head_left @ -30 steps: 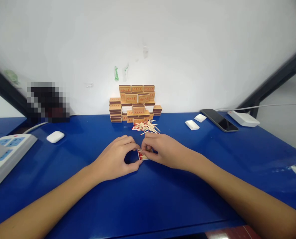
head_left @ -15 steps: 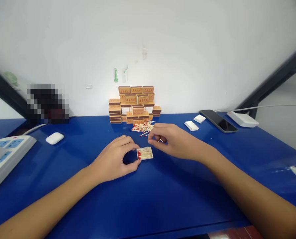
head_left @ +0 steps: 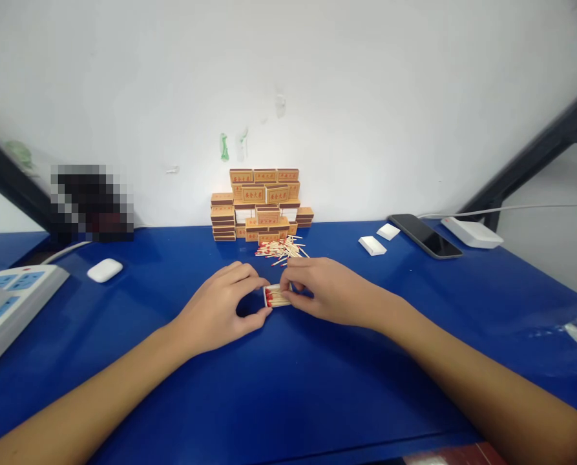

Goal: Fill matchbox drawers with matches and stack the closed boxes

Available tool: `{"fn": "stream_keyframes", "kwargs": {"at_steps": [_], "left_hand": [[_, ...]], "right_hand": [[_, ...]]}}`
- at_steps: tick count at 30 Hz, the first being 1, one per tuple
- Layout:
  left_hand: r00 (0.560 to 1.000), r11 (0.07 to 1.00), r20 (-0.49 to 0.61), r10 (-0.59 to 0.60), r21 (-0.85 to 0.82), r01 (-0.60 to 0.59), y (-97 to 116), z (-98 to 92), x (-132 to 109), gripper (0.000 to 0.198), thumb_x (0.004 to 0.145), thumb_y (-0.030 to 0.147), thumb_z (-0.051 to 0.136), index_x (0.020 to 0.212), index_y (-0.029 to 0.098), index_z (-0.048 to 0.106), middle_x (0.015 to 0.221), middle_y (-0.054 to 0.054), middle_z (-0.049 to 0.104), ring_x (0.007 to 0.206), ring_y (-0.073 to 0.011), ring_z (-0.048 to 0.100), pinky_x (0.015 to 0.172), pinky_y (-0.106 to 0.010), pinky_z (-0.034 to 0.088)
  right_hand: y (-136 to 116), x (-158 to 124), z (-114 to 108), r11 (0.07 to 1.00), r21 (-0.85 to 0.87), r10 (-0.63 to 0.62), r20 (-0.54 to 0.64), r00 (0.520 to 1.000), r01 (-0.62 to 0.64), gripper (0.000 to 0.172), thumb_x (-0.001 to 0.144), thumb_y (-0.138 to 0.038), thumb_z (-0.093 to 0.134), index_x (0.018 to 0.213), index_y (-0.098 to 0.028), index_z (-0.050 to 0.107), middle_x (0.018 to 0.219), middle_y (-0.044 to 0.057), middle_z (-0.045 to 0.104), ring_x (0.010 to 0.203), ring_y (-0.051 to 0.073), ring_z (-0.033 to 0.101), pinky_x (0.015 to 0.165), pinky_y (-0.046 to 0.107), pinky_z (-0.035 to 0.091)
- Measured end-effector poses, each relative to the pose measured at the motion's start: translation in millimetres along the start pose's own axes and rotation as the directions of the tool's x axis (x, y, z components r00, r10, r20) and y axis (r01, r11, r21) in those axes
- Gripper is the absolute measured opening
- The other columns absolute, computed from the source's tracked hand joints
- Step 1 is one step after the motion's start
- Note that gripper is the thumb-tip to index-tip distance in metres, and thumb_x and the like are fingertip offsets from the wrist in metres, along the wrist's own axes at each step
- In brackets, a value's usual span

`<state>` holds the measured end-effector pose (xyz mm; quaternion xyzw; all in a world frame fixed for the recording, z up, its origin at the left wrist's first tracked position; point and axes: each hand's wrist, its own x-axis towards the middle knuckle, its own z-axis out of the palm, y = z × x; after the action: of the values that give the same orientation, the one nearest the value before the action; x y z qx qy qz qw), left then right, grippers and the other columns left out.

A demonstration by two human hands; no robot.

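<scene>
A small white matchbox tray [head_left: 278, 305] lies on the blue table, with red-headed matches [head_left: 275, 296] side by side in it. My left hand [head_left: 225, 307] grips the tray's left end between thumb and fingers. Over the tray's right end, my right hand [head_left: 320, 287] is closed in a pinch, its fingertips at the matches and covering part of them. What sits between those fingertips is hidden. Just beyond the right hand is a loose heap of matches [head_left: 281, 248]. Behind the heap stand stacked matchboxes [head_left: 266, 216] against the wall.
To the right lie two small white pieces [head_left: 373, 245], a dark phone [head_left: 424, 235] and a white box [head_left: 472, 232] with a cable. A white earphone case [head_left: 104, 270] and a power strip [head_left: 31, 310] are on the left.
My right hand has moved down and slightly left, from beside the match heap to over the tray's right end. My left hand keeps its grip on the tray.
</scene>
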<state>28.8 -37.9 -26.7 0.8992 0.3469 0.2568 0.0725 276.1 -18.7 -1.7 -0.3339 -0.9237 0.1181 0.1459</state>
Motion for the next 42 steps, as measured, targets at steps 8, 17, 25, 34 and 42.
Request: {"fn": "stream_keyframes", "kwargs": {"at_steps": [8,17,25,34,42], "left_hand": [[1.0,1.0,0.004,0.01,0.01,-0.01,0,0.1,0,0.021,0.096,0.031,0.067,0.112,0.017,0.07,0.103,-0.008,0.069,0.095,-0.0246,0.063,0.088,-0.043,0.055],[0.999,1.0,0.051,-0.004,0.007,0.003,-1,0.5,-1,0.017,0.096,0.032,0.067,0.107,0.019,0.068,0.104,-0.007,0.069,0.096,-0.0242,0.063,0.09,-0.043,0.055],[0.996,0.999,0.075,-0.051,0.019,0.049,0,0.1,-1,0.021,0.095,0.034,0.068,0.109,0.019,0.071,0.104,-0.007,0.069,0.098,-0.0253,0.063,0.091,-0.045,0.055],[0.995,0.998,0.082,-0.058,0.024,0.056,-1,-0.1,0,0.021,0.096,0.035,0.067,0.109,0.019,0.072,0.105,-0.008,0.07,0.098,-0.0257,0.063,0.092,-0.046,0.054],[0.998,0.999,0.051,-0.034,0.035,0.032,0,0.5,0,0.02,0.095,0.033,0.068,0.11,0.02,0.071,0.103,-0.008,0.07,0.097,-0.0258,0.064,0.089,-0.044,0.055]], "right_hand": [[0,3,12,0.999,-0.04,-0.005,-0.044,0.999,0.004,0.012,0.102,-0.02,0.062,0.097,-0.016,0.072,0.094,0.004,0.069,0.077,0.014,0.061,0.07,0.028,0.041],[1,2,11,0.998,-0.043,-0.036,-0.012,0.999,0.035,0.016,0.103,-0.021,0.059,0.099,-0.015,0.074,0.09,0.004,0.066,0.075,0.014,0.058,0.068,0.028,0.038],[1,0,1,0.999,-0.021,-0.026,0.054,0.998,0.027,0.02,0.097,-0.011,0.057,0.105,-0.017,0.075,0.089,0.003,0.064,0.072,0.013,0.054,0.068,0.028,0.035],[-2,1,4,1.0,-0.013,-0.022,0.058,0.998,0.023,0.022,0.099,-0.012,0.056,0.106,-0.017,0.076,0.091,0.005,0.067,0.075,0.015,0.058,0.07,0.028,0.038],[1,-1,-2,0.999,-0.033,-0.003,0.021,1.0,0.003,0.019,0.098,-0.012,0.056,0.102,-0.017,0.074,0.091,0.005,0.068,0.077,0.016,0.06,0.07,0.028,0.039]]}}
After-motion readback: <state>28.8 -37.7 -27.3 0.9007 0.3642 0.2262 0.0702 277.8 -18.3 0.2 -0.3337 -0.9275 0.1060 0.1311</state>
